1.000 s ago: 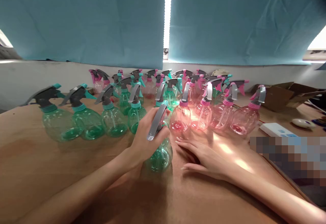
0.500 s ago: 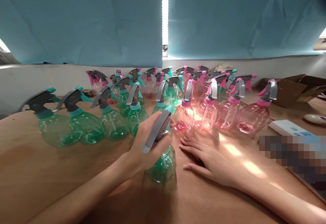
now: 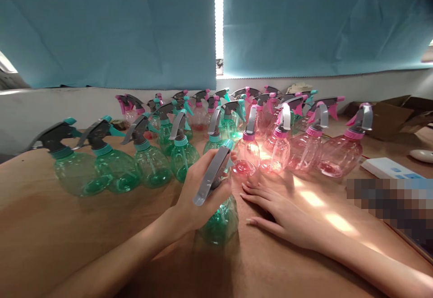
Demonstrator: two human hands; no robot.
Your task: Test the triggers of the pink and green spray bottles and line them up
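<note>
My left hand [image 3: 198, 192] is wrapped round the neck and trigger of a green spray bottle [image 3: 219, 225] with a grey and teal head. Its base appears to stand on the table, and my fingers hide the collar. Palm down on the wood, my right hand [image 3: 275, 207] lies flat with its fingers stretched out and apart, holding nothing. Just beyond its fingertips stands a pink spray bottle [image 3: 245, 153] in the front row. Left of my left hand is another green spray bottle [image 3: 183, 155], upright with some liquid at its bottom.
Rows of green and pink spray bottles [image 3: 118, 167] span the wooden table [image 3: 67, 244] in front of me. At the right are an open cardboard box [image 3: 389, 117], a white box [image 3: 385, 167], a white mouse-like object [image 3: 421, 155] and a blurred-out patch. Blue curtains [image 3: 108, 27] hang behind.
The view has shifted slightly, so most things sit a little further right. My left hand still grips the green spray bottle, and my right hand still lies flat.
</note>
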